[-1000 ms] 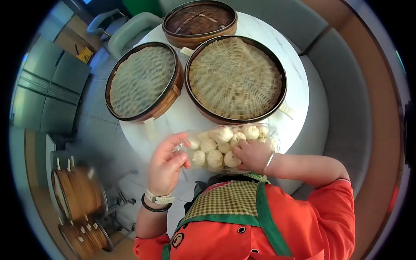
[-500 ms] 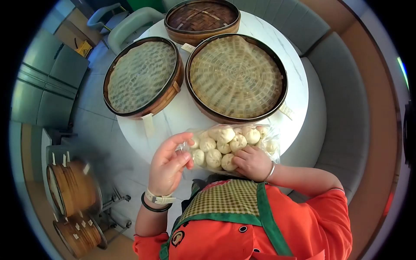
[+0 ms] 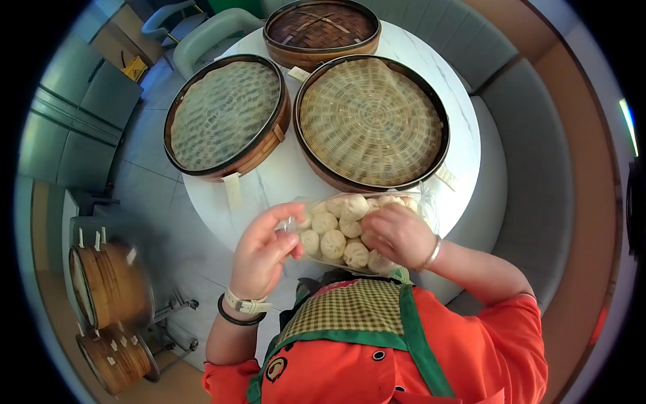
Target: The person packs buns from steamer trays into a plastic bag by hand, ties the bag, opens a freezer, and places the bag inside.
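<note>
A clear plastic bag [image 3: 431, 202] full of small pleated white buns [image 3: 333, 244] lies at the table's near edge, in front of my apron. My left hand [image 3: 268, 249] pinches the gathered left end of the bag between thumb and fingers. Over the bag's right part is my right hand [image 3: 400, 236], its fingers curled down among the buns. Whether it grips a bun or the plastic is hidden. Just beyond the bag stands a large round bamboo steamer [image 3: 373, 121] with a woven mat inside.
A second steamer [image 3: 225, 118] with a mat sits at the left of the white round table [image 3: 262, 195]. A third steamer [image 3: 323, 27] with a dark woven base is at the back. More stacked steamers [image 3: 111, 286] stand lower left. A grey bench [image 3: 531, 168] curves along the right.
My right hand has lifted and shifted slightly up and right over the buns, uncovering some at the front. My left hand keeps its hold on the bag's end.
</note>
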`<move>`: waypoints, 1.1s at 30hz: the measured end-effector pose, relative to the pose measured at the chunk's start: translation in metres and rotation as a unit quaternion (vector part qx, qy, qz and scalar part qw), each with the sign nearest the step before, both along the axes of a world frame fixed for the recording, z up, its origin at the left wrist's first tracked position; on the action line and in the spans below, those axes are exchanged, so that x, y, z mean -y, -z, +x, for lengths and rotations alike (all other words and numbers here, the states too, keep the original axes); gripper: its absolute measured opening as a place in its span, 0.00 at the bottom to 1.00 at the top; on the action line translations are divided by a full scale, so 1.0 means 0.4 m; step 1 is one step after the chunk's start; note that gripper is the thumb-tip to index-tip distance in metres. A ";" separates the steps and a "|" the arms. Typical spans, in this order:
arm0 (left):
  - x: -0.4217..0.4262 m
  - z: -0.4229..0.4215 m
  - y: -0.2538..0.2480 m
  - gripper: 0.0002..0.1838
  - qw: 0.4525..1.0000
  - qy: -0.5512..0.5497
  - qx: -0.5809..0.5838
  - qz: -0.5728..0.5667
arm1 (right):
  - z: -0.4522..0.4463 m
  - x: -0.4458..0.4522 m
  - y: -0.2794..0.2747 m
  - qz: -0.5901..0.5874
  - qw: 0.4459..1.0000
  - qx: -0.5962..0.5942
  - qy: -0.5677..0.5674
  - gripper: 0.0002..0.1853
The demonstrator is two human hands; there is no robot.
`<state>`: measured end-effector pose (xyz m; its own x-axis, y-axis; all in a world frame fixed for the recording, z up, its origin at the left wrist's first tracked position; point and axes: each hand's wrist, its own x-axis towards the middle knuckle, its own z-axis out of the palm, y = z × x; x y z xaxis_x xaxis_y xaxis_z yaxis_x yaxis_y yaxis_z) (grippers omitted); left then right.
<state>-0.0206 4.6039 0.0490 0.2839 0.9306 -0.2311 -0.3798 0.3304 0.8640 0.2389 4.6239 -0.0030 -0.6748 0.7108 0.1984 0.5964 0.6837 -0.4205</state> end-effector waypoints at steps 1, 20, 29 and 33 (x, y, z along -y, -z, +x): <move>-0.002 0.001 -0.002 0.21 1.000 0.005 -0.006 0.000 | -0.020 -0.016 0.001 0.037 0.999 0.015 0.031 0.14; -0.035 -0.021 -0.001 0.20 0.712 -0.022 -0.615 0.338 | 0.211 0.048 -0.193 -0.117 0.876 0.466 -0.051 0.16; -0.017 0.097 0.000 0.03 0.707 -0.015 -0.505 0.496 | 0.054 -0.006 -0.179 0.101 0.992 -0.057 0.054 0.12; -0.045 0.103 0.082 0.04 0.893 -0.032 -0.304 0.331 | 0.010 0.019 -0.134 0.022 0.994 -0.038 0.100 0.10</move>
<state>0.0207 4.6219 0.0163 0.2343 0.9301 0.2829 0.2254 -0.3351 0.9148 0.2430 4.6162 0.0507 -0.5022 0.8193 0.2766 0.6907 0.5725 -0.4418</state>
